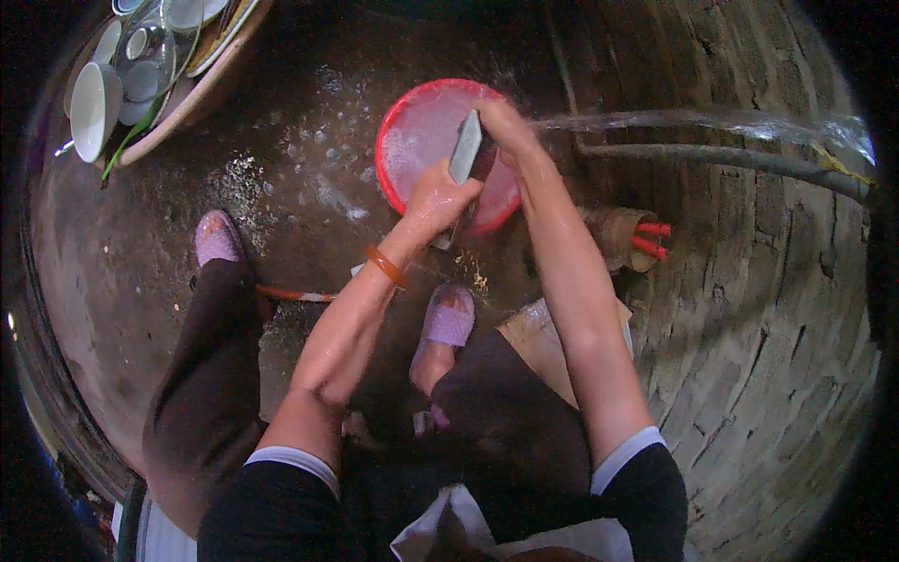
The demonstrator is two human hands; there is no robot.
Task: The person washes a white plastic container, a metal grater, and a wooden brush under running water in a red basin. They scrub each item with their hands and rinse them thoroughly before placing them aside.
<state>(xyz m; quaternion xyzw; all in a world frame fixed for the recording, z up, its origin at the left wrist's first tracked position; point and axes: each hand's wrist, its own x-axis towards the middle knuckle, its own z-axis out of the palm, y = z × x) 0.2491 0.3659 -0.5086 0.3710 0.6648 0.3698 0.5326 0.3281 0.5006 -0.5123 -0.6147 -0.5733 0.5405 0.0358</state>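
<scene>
A flat grey blade-like piece [465, 147] with an angled end is held slanted over a red-rimmed basin [382, 155]. I cannot make out its exact kind. My left hand [438, 197] is closed round its near end, the thumb lying along it. At its far end my right hand [503, 126] is closed too, its fingers partly hidden. Cloudy, foamy water [421, 131] fills the basin below both hands. An orange bangle [386, 267] circles my left wrist.
A stream of water [655, 119] comes in from the right, above a grey hose or pipe [721, 155]. A large tub [192, 108] of bowls and dishes stands at upper left. Right of the basin lies a round container [613, 234] with red sticks, near a flat board [538, 347] and brickwork [749, 375].
</scene>
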